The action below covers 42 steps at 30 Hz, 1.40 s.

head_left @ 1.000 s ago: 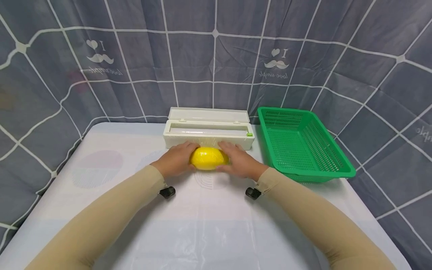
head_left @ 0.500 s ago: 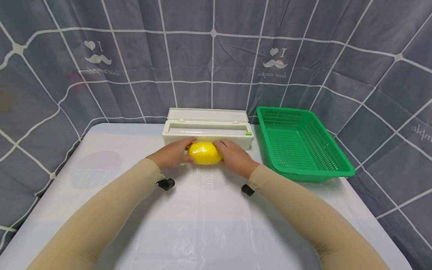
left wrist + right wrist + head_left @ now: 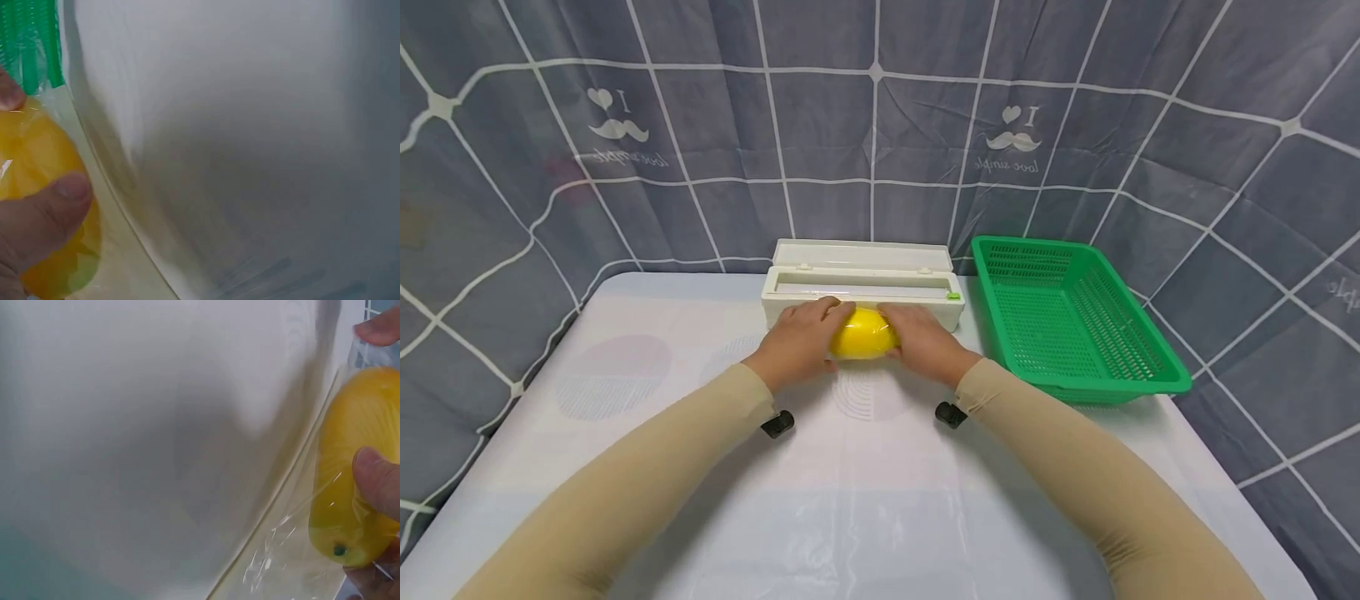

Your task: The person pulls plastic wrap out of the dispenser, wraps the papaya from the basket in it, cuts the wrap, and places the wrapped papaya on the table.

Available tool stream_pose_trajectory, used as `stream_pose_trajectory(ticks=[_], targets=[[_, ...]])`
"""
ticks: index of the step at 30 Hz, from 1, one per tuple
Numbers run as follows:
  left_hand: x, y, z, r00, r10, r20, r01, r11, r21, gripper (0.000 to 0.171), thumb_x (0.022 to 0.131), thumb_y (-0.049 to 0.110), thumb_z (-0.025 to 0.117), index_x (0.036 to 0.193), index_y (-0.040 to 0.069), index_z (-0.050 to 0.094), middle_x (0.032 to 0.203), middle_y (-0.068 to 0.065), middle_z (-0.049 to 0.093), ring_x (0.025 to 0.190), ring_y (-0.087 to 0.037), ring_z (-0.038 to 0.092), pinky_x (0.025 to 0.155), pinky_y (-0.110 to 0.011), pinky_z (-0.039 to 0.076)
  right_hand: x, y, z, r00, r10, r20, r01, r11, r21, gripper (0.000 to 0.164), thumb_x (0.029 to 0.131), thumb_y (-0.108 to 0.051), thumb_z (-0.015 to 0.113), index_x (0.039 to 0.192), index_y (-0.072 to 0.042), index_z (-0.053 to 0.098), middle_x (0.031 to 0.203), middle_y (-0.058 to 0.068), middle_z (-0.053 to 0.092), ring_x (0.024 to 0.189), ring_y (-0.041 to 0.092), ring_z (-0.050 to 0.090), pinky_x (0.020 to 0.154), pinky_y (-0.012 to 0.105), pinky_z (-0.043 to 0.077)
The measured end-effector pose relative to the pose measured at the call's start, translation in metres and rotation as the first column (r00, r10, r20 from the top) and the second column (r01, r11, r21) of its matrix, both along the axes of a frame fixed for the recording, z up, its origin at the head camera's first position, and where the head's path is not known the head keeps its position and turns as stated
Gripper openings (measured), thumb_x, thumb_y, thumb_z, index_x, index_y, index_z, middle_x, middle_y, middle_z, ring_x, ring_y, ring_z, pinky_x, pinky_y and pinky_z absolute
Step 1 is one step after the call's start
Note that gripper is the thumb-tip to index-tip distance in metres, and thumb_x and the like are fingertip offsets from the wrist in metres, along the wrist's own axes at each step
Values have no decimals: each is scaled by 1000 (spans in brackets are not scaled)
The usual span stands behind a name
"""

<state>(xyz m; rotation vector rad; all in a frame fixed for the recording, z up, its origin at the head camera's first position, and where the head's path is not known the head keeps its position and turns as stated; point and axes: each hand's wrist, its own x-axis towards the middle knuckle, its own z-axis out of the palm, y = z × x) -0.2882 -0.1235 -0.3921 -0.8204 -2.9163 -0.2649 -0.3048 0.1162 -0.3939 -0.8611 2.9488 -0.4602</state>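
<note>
A smooth yellow fruit that looks like a mango (image 3: 862, 335), with a small dark stem spot at one end, is wrapped in clear cling film (image 3: 265, 565). My left hand (image 3: 801, 340) grips its left end, with the left thumb (image 3: 53, 209) pressed along its side. At the right end my right hand (image 3: 925, 340) holds it, thumb (image 3: 378, 478) on the near side. Loose film hangs beyond the fruit in both wrist views. Right behind the fruit stands a white cling film dispenser (image 3: 786, 312), its lid raised. Fingers on the far side are partly hidden.
A green perforated basket (image 3: 1022, 375) stands to the right of the dispenser. The table has a pale printed cover (image 3: 865, 500). A grey grid-patterned curtain (image 3: 820, 125) hangs behind and on both sides.
The fruit has shifted slightly away from me, closer to the dispenser. Half a second ago my left hand sat looser at its left end; now it reaches further over the fruit.
</note>
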Motion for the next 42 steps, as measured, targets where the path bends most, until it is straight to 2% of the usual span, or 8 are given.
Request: stream_pose_trajectory(ticks=[3, 7, 12, 14, 17, 24, 36, 42], targets=[[-3, 1, -5, 999, 7, -36, -6, 1000, 7, 89, 83, 19, 91, 157, 11, 43, 149, -15, 56, 133, -40, 58, 110, -58, 47, -1, 0, 2, 999, -14, 52, 15, 999, -30, 74, 96, -15, 79, 158, -8, 39, 157, 15, 52, 145, 36, 49, 127, 48, 34], [-10, -3, -7, 1000, 12, 15, -13, 996, 84, 82, 84, 16, 90, 153, 9, 45, 145, -12, 61, 131, -35, 61, 114, -54, 47, 0, 4, 3, 996, -13, 93, 17, 999, -49, 83, 96, -19, 78, 163, -8, 30, 167, 16, 39, 154, 36, 39, 130, 49, 28], [-16, -8, -5, 995, 27, 96, -42, 988, 152, 75, 85, 18, 90, 147, 10, 49, 141, -10, 64, 127, -32, 62, 118, -51, 45, 9, 2, 4, 995, 32, -95, -29, 999, 34, 96, 88, -37, 87, 162, -8, 34, 173, 17, 25, 159, 37, 27, 133, 54, 14], [-18, -10, -5, 994, 27, 110, -44, 987, 155, 75, 86, 20, 89, 149, 10, 48, 144, -10, 63, 130, -33, 61, 119, -51, 43, 10, -1, 3, 980, 60, -189, -45, 995, 84, 96, 84, -42, 90, 158, -8, 39, 169, 18, 32, 155, 37, 32, 132, 54, 18], [-20, -12, -5, 992, 25, 125, -45, 986, 160, 77, 88, 21, 88, 152, 9, 46, 149, -11, 60, 134, -33, 59, 121, -51, 41, 9, -6, -1, 966, 89, -242, -61, 990, 124, 93, 84, -38, 91, 156, -8, 40, 161, 18, 41, 150, 36, 38, 131, 50, 25], [-21, -12, -5, 996, 12, 94, -26, 988, 153, 79, 89, 24, 87, 155, 8, 47, 150, -18, 51, 130, -40, 60, 116, -54, 47, 0, -6, -9, 967, 47, -250, -27, 996, 82, 79, 90, -13, 85, 154, -2, 41, 149, 16, 55, 139, 34, 52, 126, 44, 37], [-22, -9, -4, 995, 21, 96, -36, 986, 161, 79, 85, 24, 90, 150, 4, 52, 144, -16, 61, 134, -34, 59, 120, -52, 43, -3, -2, -11, 967, -28, -254, 54, 994, 98, 71, 90, -28, 85, 150, -7, 52, 152, 17, 50, 143, 38, 41, 125, 52, 32], [-23, -8, -4, 993, 24, 114, -40, 989, 140, 78, 83, 26, 91, 149, 4, 55, 145, -15, 62, 136, -35, 57, 122, -53, 39, -4, -1, -15, 977, -35, -211, 57, 994, 96, 72, 91, -25, 85, 151, -4, 51, 149, 15, 52, 138, 35, 47, 125, 48, 35]])
